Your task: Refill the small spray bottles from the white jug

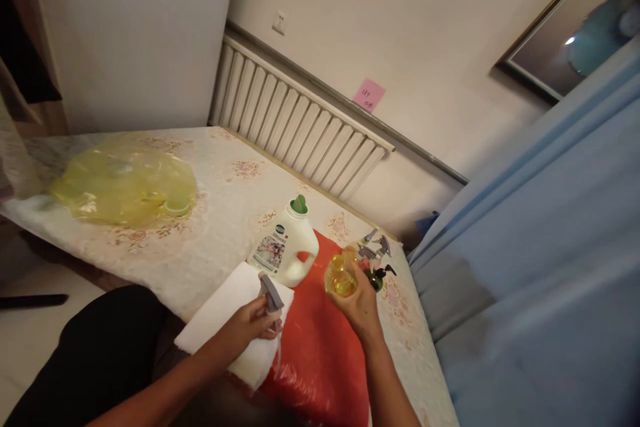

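Observation:
In my left hand (257, 319) is a grey spray trigger head (273, 295), its thin tube hanging down over a white cloth (215, 310). My right hand (361, 303) is wrapped round a clear bottle (342, 275) with yellow liquid in it, above the right part of a red plastic sheet (320, 340). Between and beyond my hands stands a white detergent jug (280, 247) with a handle and a green spout; its mouth is uncapped. Behind the right hand are grey spray heads (374, 248) and a dark pump bottle (377, 277), partly hidden.
On the left of the flower-patterned tablecloth (225, 207) lies a yellow plastic bag (127, 180), with a round pale cap (177, 207) by its right edge. A radiator (300, 120) runs along the wall behind the table. A blue curtain (535, 233) hangs at the right.

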Action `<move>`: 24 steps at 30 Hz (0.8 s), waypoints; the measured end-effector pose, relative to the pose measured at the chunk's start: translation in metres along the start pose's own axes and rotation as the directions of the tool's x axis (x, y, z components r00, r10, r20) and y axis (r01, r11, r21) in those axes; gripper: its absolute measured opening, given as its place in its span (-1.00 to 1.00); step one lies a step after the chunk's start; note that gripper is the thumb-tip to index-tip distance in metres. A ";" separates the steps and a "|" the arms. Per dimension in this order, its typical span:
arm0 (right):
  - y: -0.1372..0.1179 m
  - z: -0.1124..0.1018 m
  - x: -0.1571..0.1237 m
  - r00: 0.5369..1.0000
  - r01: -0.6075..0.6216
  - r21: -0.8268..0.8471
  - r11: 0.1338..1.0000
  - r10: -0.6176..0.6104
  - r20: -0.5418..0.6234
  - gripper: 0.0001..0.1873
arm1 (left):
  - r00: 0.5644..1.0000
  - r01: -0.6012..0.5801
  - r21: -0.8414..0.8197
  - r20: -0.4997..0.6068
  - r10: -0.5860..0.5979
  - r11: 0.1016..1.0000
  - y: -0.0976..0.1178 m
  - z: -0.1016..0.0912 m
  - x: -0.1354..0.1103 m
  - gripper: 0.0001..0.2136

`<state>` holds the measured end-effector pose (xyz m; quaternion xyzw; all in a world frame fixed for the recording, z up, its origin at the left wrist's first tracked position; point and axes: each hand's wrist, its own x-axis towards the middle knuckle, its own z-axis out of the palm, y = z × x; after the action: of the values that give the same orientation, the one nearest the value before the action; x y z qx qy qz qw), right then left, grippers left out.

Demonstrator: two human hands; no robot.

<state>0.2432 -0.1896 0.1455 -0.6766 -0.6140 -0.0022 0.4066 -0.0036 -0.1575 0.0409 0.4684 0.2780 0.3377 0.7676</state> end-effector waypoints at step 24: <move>-0.088 0.009 0.146 0.950 0.306 -0.731 0.610 -0.139 0.281 -0.30 | 0.994 0.081 0.073 0.061 -0.086 0.994 -0.029 -0.018 -0.017 -0.44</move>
<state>0.2011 -0.0714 0.2613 -0.6992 -0.6710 -0.2464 0.0153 -0.0195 -0.1713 0.0090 0.4938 0.2841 0.2801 0.7726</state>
